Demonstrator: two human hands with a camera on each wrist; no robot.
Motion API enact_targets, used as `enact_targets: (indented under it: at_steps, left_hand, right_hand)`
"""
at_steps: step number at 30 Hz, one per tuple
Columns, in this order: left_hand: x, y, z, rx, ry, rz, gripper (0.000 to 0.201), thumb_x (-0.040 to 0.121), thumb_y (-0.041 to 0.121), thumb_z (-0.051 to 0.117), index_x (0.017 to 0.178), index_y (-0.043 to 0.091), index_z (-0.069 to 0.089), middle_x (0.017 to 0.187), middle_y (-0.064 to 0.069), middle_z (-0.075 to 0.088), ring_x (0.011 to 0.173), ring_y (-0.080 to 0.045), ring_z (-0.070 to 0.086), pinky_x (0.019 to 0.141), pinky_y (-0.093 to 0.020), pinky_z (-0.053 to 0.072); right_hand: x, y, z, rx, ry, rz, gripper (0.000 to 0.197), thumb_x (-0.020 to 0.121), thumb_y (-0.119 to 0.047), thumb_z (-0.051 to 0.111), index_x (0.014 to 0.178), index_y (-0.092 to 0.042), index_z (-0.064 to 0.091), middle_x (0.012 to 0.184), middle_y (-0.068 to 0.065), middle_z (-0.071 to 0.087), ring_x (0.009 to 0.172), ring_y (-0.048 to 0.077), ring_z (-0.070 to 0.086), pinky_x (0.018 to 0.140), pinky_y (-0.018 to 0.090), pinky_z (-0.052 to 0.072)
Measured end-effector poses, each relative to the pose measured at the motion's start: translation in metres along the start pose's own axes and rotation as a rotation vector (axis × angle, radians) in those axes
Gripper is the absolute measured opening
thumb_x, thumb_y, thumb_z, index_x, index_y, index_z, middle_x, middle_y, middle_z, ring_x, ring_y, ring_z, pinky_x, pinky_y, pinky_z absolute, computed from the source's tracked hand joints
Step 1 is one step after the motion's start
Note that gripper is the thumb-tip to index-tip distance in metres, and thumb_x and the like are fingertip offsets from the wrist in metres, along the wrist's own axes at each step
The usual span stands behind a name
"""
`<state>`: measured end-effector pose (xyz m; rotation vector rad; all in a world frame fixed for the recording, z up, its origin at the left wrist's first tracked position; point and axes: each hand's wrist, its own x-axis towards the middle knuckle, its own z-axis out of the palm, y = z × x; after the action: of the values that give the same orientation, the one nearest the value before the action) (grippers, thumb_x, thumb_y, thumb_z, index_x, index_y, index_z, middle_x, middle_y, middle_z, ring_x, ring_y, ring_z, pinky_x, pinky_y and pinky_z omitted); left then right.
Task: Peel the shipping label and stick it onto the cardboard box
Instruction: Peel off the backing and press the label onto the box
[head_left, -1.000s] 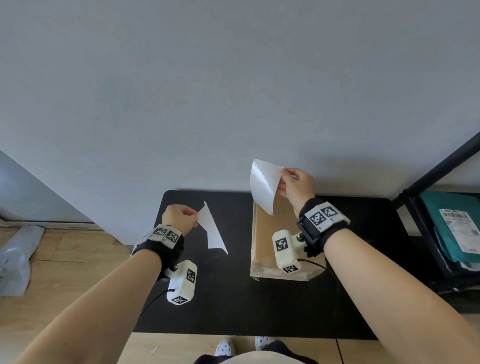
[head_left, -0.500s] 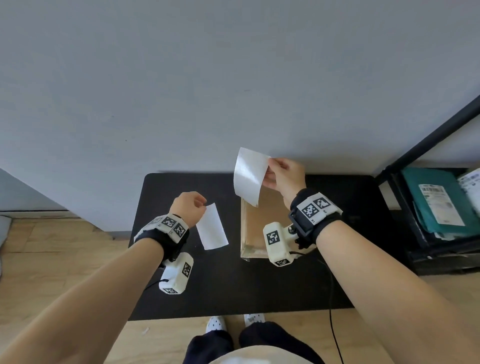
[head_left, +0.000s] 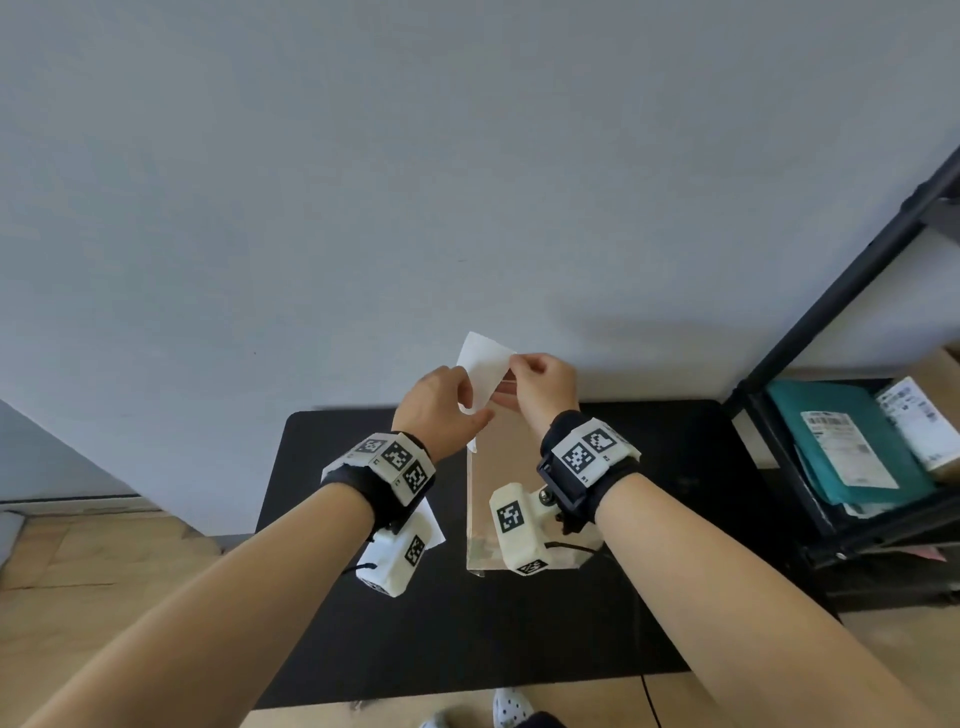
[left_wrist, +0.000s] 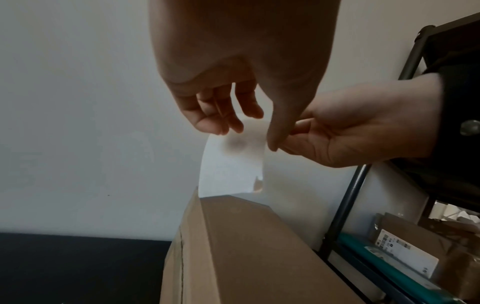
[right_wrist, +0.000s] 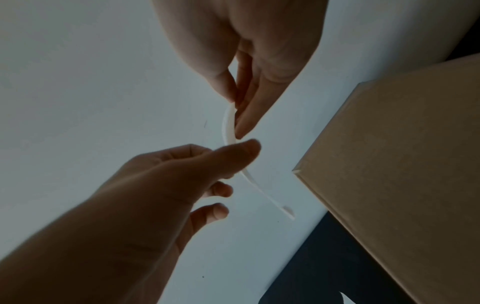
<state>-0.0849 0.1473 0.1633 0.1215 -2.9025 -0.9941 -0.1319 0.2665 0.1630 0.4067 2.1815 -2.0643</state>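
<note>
A white shipping label (head_left: 480, 364) hangs in the air over the far end of the brown cardboard box (head_left: 498, 462), which lies on the black table (head_left: 675, 519). My right hand (head_left: 511, 371) pinches the label's upper right edge. My left hand (head_left: 470, 397) pinches its left side between thumb and fingers. In the left wrist view the label (left_wrist: 233, 164) curves down to just above the box (left_wrist: 246, 246), with my right hand (left_wrist: 293, 135) at its edge. The right wrist view shows the label (right_wrist: 228, 127) edge-on between both hands, the box (right_wrist: 389, 164) to the right.
A white backing sheet (head_left: 435, 527) lies on the table left of the box, partly under my left wrist. A black shelf rack (head_left: 779, 467) at the right holds teal parcels (head_left: 831, 441) with labels. A grey wall stands right behind the table.
My left hand let the backing sheet drop onto the table, then moved right and up to take hold of the label. The right hand kept holding the label over the box.
</note>
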Motion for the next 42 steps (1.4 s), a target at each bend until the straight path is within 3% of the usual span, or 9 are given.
enact_targets:
  at_steps: [6, 11, 15, 21, 24, 28, 31, 37, 42]
  left_hand:
    - [-0.004, 0.012, 0.003, -0.004, 0.028, 0.036, 0.008, 0.085, 0.020, 0.059, 0.082, 0.013, 0.055, 0.063, 0.008, 0.052, 0.068, -0.021, 0.053, 0.062, -0.028, 0.041]
    - [0.001, 0.019, 0.005, -0.178, 0.073, 0.005, 0.008, 0.086, 0.011, 0.060, 0.083, 0.014, 0.053, 0.083, 0.001, 0.063, 0.073, -0.019, 0.059, 0.067, -0.028, 0.047]
    - [0.005, 0.019, 0.011, -0.465, 0.068, -0.164, 0.011, 0.085, 0.007, 0.064, 0.090, 0.011, 0.055, 0.089, -0.007, 0.065, 0.081, -0.023, 0.064, 0.077, -0.038, 0.058]
    - [-0.001, 0.015, 0.034, -0.719, 0.008, -0.325, 0.017, 0.085, -0.004, 0.064, 0.090, 0.008, 0.053, 0.083, -0.009, 0.065, 0.080, -0.026, 0.065, 0.079, -0.036, 0.059]
    - [-0.004, 0.010, 0.046, -0.731, -0.012, -0.352, 0.019, 0.083, -0.006, 0.065, 0.088, 0.008, 0.053, 0.077, -0.004, 0.062, 0.083, -0.026, 0.065, 0.076, -0.031, 0.059]
    - [-0.009, 0.002, 0.060, -0.648, -0.046, -0.374, 0.025, 0.080, -0.006, 0.068, 0.098, 0.005, 0.055, 0.081, -0.005, 0.064, 0.082, -0.024, 0.065, 0.073, -0.030, 0.059]
    - [-0.012, -0.002, 0.069, -0.540, -0.039, -0.405, 0.031, 0.078, -0.002, 0.072, 0.104, 0.005, 0.058, 0.093, -0.005, 0.065, 0.083, -0.021, 0.064, 0.081, -0.037, 0.057]
    - [-0.017, -0.007, 0.085, -0.435, 0.015, -0.407, 0.032, 0.076, 0.002, 0.073, 0.104, 0.007, 0.059, 0.090, 0.000, 0.062, 0.080, -0.016, 0.061, 0.072, -0.027, 0.048]
    - [-0.014, -0.006, 0.092, -0.390, 0.020, -0.413, 0.031, 0.076, 0.000, 0.072, 0.104, 0.007, 0.060, 0.090, 0.001, 0.060, 0.075, -0.012, 0.057, 0.065, -0.018, 0.044]
  right_hand:
    - [-0.006, -0.005, -0.015, 0.088, -0.012, -0.016, 0.014, 0.093, -0.010, 0.054, 0.094, 0.001, 0.061, 0.082, 0.015, 0.065, 0.072, 0.029, 0.070, 0.068, 0.040, 0.061]
    - [-0.009, -0.009, -0.034, 0.058, -0.062, -0.093, 0.024, 0.092, -0.028, 0.058, 0.077, -0.010, 0.063, 0.075, 0.005, 0.068, 0.063, 0.017, 0.067, 0.057, 0.028, 0.057]
    - [-0.003, 0.003, -0.061, 0.008, 0.061, -0.105, 0.029, 0.091, -0.031, 0.058, 0.089, -0.003, 0.063, 0.074, 0.001, 0.066, 0.062, 0.012, 0.063, 0.053, 0.021, 0.052]
    - [0.003, 0.039, -0.084, -0.113, -0.065, 0.136, 0.033, 0.085, -0.025, 0.069, 0.107, -0.001, 0.065, 0.092, 0.008, 0.070, 0.077, 0.016, 0.063, 0.075, 0.029, 0.054]
    - [0.001, 0.050, -0.085, -0.138, -0.113, 0.145, 0.019, 0.083, -0.011, 0.071, 0.100, -0.004, 0.066, 0.107, 0.016, 0.071, 0.094, 0.024, 0.068, 0.090, 0.036, 0.056]
    - [0.003, 0.062, -0.086, -0.205, -0.115, 0.121, 0.011, 0.081, -0.004, 0.071, 0.084, -0.012, 0.064, 0.105, 0.016, 0.071, 0.090, 0.024, 0.068, 0.081, 0.030, 0.056]
    - [0.005, 0.071, -0.086, -0.321, -0.110, 0.097, 0.018, 0.079, -0.008, 0.074, 0.076, -0.020, 0.062, 0.098, 0.009, 0.071, 0.090, 0.021, 0.068, 0.088, 0.037, 0.056]
    - [0.009, 0.084, -0.081, -0.450, -0.082, 0.057, 0.020, 0.076, -0.015, 0.077, 0.085, -0.021, 0.060, 0.095, 0.005, 0.070, 0.091, 0.023, 0.068, 0.088, 0.043, 0.056]
    - [0.010, 0.085, -0.081, -0.537, -0.065, 0.035, 0.021, 0.078, -0.016, 0.075, 0.095, -0.014, 0.063, 0.091, 0.002, 0.067, 0.086, 0.017, 0.064, 0.083, 0.033, 0.054]
